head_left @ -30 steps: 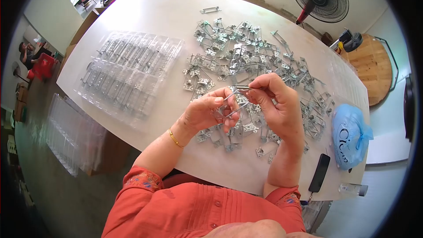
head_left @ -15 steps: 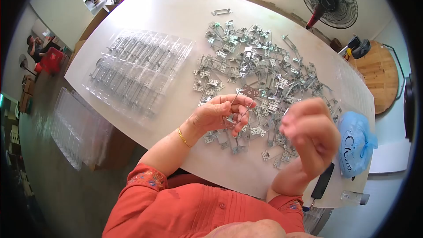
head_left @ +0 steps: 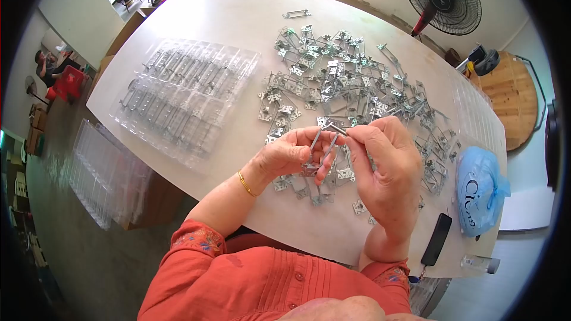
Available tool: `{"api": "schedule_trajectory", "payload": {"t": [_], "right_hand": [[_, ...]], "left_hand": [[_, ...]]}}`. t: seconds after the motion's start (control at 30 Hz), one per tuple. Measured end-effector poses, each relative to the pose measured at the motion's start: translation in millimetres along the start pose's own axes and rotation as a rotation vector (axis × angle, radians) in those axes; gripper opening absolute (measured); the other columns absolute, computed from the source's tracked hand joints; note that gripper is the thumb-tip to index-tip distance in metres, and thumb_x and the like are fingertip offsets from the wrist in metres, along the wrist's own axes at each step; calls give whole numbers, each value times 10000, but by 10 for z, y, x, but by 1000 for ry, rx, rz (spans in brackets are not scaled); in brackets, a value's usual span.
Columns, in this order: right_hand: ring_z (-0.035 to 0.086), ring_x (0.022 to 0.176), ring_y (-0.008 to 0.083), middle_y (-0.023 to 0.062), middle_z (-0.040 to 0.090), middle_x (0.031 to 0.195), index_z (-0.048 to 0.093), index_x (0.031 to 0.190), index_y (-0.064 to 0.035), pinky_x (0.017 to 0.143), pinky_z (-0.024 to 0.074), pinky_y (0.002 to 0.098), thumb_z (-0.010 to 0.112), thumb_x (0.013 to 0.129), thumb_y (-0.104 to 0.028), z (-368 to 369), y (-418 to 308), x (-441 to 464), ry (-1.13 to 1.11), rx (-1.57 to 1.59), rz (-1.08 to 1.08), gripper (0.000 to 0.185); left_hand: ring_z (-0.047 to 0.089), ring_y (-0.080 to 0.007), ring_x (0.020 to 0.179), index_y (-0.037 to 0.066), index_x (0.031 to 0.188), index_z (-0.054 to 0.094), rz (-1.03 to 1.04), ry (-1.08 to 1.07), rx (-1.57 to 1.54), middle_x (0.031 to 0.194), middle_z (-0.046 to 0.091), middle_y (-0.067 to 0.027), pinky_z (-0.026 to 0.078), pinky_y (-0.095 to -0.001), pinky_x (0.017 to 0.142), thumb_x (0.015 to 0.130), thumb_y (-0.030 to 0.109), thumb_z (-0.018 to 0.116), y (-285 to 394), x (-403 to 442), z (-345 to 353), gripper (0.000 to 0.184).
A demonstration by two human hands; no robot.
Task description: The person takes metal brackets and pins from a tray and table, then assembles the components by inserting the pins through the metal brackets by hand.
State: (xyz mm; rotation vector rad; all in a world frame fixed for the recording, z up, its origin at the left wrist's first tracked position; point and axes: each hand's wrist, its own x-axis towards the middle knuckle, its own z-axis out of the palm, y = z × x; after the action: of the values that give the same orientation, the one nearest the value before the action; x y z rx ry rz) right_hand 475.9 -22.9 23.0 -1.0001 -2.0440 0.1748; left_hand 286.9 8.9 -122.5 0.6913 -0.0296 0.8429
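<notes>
A metal bracket with long rods [head_left: 323,142] rests in my left hand [head_left: 291,153], whose fingers curl round it. My right hand [head_left: 386,169] pinches a short metal rod [head_left: 337,129] at the bracket's upper end, thumb against forefinger. Beneath and beyond both hands spreads a loose pile of similar metal brackets [head_left: 351,77]. One single bracket [head_left: 296,14] lies apart at the far side. To the left, clear plastic trays [head_left: 178,98] hold rows of brackets.
On the white table [head_left: 238,18], a blue plastic bag [head_left: 477,190], a black phone [head_left: 437,239] and a bottle [head_left: 479,264] are at the right. Stacked clear trays [head_left: 104,172] stand at lower left. A fan [head_left: 441,0] is behind; another person [head_left: 46,68] sits far left.
My right hand swung out to the right, then came back to the bracket and now pinches a rod there. My left hand keeps its bracket. The view has shifted slightly.
</notes>
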Motion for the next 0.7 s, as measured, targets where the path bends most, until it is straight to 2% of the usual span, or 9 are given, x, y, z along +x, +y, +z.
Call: {"api": "schedule_trajectory", "payload": {"t": [0.4,0.7], "right_hand": [[610,769,279,98,578,847,668,928,-41,655,492,383,712,787,25,20,-2,-17,-56,-41,10,162],[611,784,282,97,572,849,659,921,-43,660,496,385,699,767,40,6,-14,-32,-60,-63,3,180]], "left_hand": [[673,-215,810,-3,1417,494,12,5,77,938,635,-109,571,-385,682,852,315,812,21,22,35,722],[666,-210,805,20,1401,528,29,-20,95,912,634,-110,579,-354,679,850,262,815,38,34,51,667]]}}
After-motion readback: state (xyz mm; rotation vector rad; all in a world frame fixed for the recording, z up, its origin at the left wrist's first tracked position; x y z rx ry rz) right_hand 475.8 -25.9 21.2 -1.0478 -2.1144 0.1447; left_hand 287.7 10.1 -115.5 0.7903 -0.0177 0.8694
